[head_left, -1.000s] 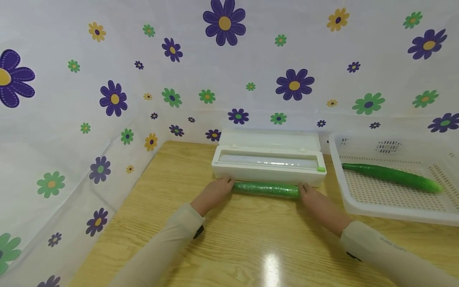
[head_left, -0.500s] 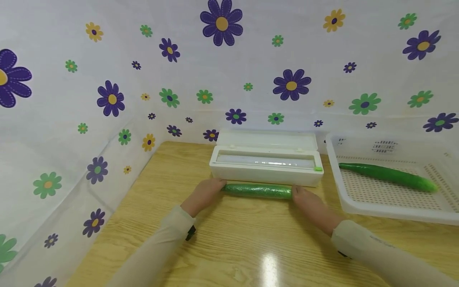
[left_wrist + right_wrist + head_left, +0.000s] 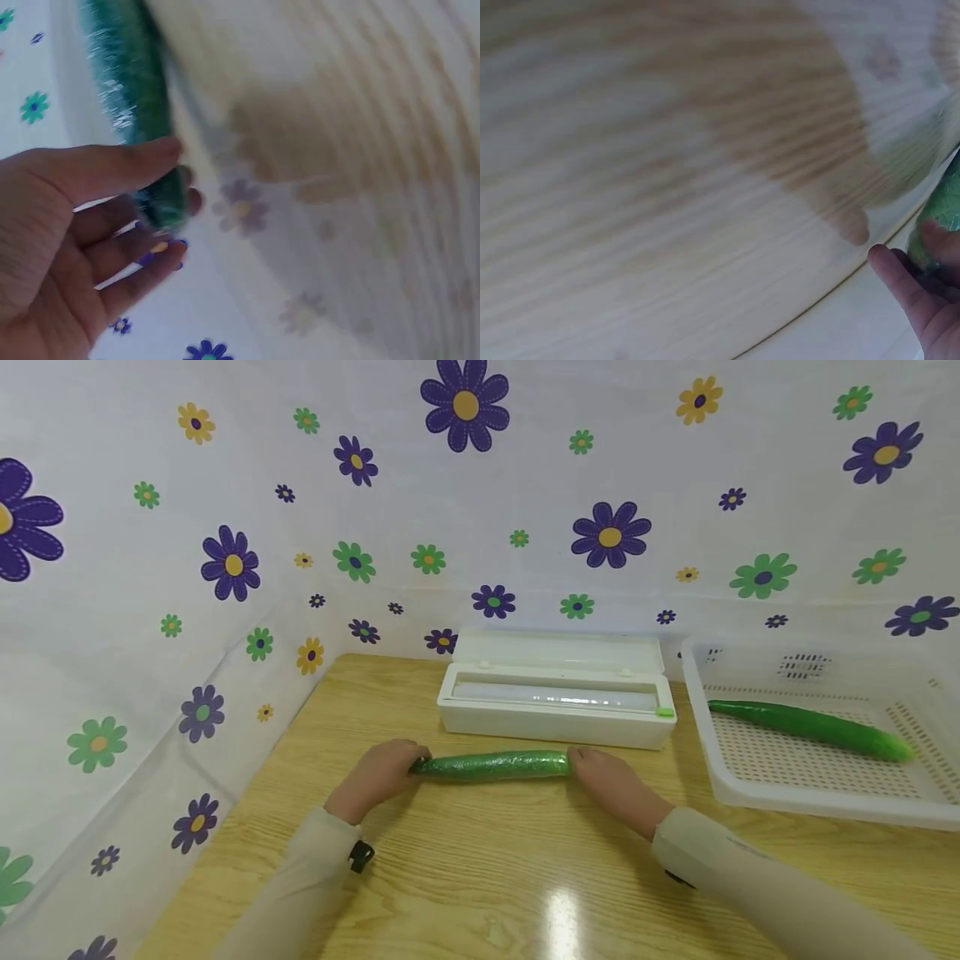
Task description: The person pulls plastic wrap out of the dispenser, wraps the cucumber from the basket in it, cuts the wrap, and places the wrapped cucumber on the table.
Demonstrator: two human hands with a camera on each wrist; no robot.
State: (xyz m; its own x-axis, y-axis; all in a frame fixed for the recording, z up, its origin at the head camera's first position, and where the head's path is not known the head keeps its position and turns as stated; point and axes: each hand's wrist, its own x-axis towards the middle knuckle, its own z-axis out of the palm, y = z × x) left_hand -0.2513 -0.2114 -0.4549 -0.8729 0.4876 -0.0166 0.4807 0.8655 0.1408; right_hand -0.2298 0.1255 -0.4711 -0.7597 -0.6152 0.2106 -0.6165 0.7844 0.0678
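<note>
A green cucumber [image 3: 495,766] in shiny clear film lies crosswise between my two hands, close over the wooden table. My left hand [image 3: 386,770] pinches its dark left end; in the left wrist view the thumb lies along the film-covered cucumber [image 3: 127,82] with the fingers behind it. My right hand [image 3: 611,781] grips the other end, and the right wrist view shows the thumb on the cucumber's tip [image 3: 946,199]. Behind it stands a white cling film dispenser [image 3: 555,727], lid raised, with a film roll [image 3: 555,695] inside and a green slider [image 3: 664,712] at its right.
At the right a white perforated basket [image 3: 720,768] holds another cucumber [image 3: 813,727]. The wooden table [image 3: 480,877] ends at the back and left against a white cloth wall [image 3: 300,460] printed with flowers.
Both hands have carried the wrapped cucumber to the left and slightly toward me, away from the dispenser's front. The dispenser and basket have stayed in place.
</note>
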